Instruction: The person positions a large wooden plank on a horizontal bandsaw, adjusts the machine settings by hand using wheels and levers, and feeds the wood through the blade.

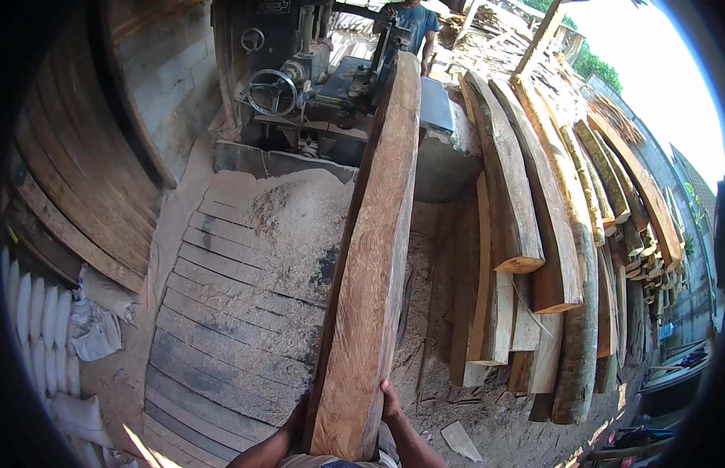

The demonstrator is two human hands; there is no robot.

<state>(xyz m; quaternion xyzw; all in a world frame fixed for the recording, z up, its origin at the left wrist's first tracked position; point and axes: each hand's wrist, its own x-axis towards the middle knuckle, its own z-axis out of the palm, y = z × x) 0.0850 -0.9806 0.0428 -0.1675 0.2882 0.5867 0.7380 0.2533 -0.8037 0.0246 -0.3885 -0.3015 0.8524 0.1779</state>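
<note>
A long, thick timber beam (370, 257) stretches away from my body, its near end against my waist. Its far end rests at a dark sawing machine (343, 82) with a blade guide and a table. On the beam's left side is my left hand (298, 413), gripping low near the end, fingers mostly hidden. My right hand (389, 403) grips the opposite side, thumb up along the wood and the other fingers out of sight beneath. Beyond the machine stands another person (415, 31) in a blue shirt, face out of frame.
Sawdust (300, 207) is heaped over a slatted wooden floor (214, 312). Stacked beams and logs (526, 203) line the right side. At the left, wide planks (82, 171) lean by a block wall, with white sacks (47, 312) below. A handwheel (271, 92) sticks out from the machine.
</note>
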